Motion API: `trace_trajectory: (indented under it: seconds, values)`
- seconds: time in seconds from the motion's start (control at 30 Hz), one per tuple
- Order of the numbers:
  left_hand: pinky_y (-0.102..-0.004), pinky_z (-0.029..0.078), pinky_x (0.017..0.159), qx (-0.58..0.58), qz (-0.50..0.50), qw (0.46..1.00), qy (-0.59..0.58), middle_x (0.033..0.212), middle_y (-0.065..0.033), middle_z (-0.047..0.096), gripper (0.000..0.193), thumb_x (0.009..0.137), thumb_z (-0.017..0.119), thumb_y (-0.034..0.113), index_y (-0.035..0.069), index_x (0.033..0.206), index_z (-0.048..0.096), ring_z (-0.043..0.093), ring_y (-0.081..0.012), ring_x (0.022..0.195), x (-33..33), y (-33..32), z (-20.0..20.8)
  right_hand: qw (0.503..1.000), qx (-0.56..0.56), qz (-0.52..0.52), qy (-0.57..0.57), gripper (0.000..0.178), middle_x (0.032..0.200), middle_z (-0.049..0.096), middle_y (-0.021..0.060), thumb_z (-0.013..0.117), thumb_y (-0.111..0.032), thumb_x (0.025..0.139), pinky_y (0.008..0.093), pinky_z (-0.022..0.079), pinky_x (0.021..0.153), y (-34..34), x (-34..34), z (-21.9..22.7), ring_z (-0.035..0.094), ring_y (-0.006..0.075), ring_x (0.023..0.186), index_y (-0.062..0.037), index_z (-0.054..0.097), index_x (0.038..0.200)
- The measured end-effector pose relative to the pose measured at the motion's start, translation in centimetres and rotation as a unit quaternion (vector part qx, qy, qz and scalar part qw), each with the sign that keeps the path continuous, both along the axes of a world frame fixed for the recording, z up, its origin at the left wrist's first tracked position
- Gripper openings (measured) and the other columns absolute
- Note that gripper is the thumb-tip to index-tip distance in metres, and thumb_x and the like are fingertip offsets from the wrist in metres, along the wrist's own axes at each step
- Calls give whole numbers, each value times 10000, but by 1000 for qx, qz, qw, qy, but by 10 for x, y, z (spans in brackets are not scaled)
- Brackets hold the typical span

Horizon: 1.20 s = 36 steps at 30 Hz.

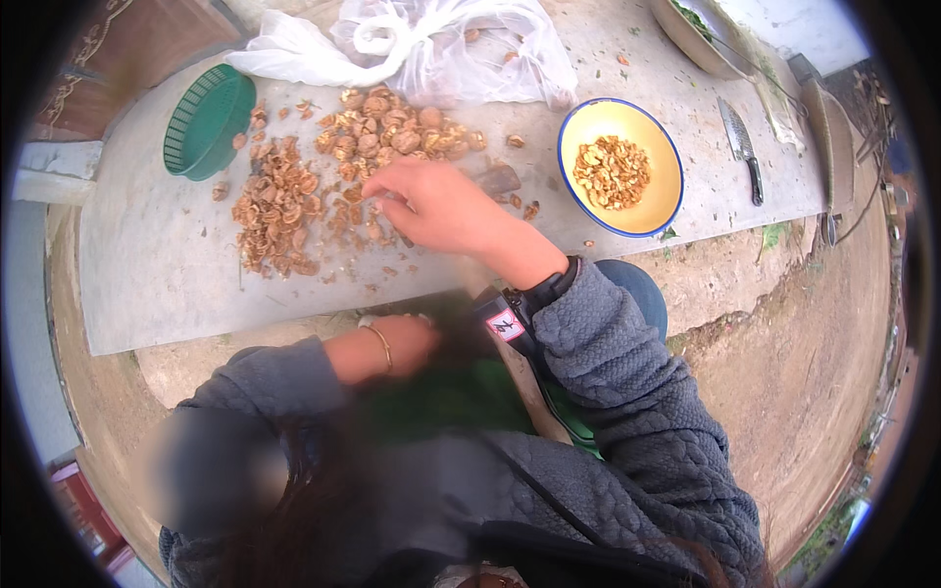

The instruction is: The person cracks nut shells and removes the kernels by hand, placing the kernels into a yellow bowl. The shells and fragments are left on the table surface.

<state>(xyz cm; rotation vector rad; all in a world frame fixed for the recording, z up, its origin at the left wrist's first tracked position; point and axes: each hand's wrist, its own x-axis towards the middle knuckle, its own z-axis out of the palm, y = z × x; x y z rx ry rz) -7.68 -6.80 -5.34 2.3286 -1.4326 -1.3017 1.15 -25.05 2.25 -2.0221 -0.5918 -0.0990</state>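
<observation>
My right hand (426,201) is over the near edge of a heap of walnuts (377,127), fingers curled in toward the thumb. Whatever lies between those fingertips is too small to make out. Below the table's front edge is my left hand (404,341), a bracelet at its wrist; its fingers are hidden and blurred. Broken walnut shells (276,206) form a pile left of my right hand, with crumbs scattered between. Shelled walnut kernels (613,171) sit in a yellow, blue-rimmed bowl (667,186) to the right. A dark brown block-like piece (498,178) lies just beyond my right wrist.
A green plastic basket (211,122) stands at the table's left. White plastic bags (461,49) lie at the back. On the right are a black-handled knife (742,147) and, behind it, a large shallow container (701,44) holding greens. The grey tabletop (147,284) ends before my body.
</observation>
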Motion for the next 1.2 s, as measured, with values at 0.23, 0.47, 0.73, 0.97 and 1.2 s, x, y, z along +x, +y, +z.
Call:
trace_trajectory:
  seconds: [0.23,0.47,0.73,0.97,1.2]
  values:
    - [-271,502,836,-454,552,692,102,986,-12,594,418,848,674,-4,33,1232,514,594,-116,974,75,67,111,961,173,113,182,423,946,633,50,705,-94,845,280,519,747,35,-1,10,620,127,814,-126,604,1254]
    - [-293,478,932,-516,536,626,232,1186,-92,616,558,837,696,-3,6,1338,451,588,-168,1095,80,82,90,994,8,105,-6,487,903,632,67,681,-63,858,286,518,733,60,1,8,613,142,787,-156,562,1322]
    - [-310,512,884,-447,587,647,192,1061,-89,670,290,910,649,90,-1,1178,588,637,-165,991,91,86,66,992,103,47,55,401,917,630,67,675,-33,835,294,530,703,76,8,-13,640,162,766,-129,621,1221]
    - [-288,528,825,-471,599,605,230,1012,-66,682,237,902,649,73,3,1127,626,646,-140,927,88,87,62,999,4,43,5,332,898,603,108,669,-57,828,350,513,661,82,7,-10,635,260,757,-82,577,1146]
    - [-269,535,827,-421,646,561,301,1033,-85,682,255,911,620,63,-13,1154,635,654,-143,926,85,91,58,997,3,53,56,290,897,661,109,662,-66,842,345,531,700,78,2,-9,675,255,807,-57,575,1118]
